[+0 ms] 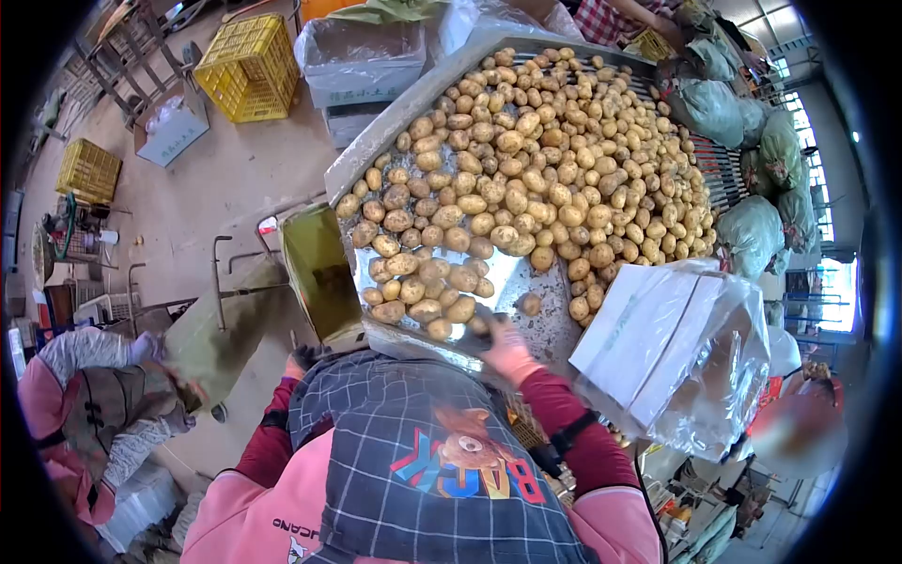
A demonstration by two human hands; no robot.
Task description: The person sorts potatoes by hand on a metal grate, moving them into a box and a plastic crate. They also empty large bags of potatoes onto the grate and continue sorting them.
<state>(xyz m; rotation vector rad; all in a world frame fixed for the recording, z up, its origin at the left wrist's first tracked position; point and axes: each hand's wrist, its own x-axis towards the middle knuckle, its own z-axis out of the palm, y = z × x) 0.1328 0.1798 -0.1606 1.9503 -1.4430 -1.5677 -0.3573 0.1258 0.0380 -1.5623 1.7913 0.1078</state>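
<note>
Many potatoes (564,169) lie spread over a metal sorting table (554,329). My right hand (505,346), in a pink glove with dark fingers, is at the table's near edge, beside the closest potatoes; its fingertips are dark and blurred, so what they hold, if anything, is unclear. A single potato (530,304) lies just beyond it on the metal. My left hand (305,359), in a dark glove, is low beside the apron, near the lower end of an open green-yellow chute (324,273); its fingers are partly hidden.
A white carton (648,329) with clear plastic stands right of the table. Behind the table's left side is another lined carton (366,70). Yellow crates (249,70) stand at the upper left. A co-worker (103,404) is at the left, and others are at the right and top. Sacks (752,230) line the far right.
</note>
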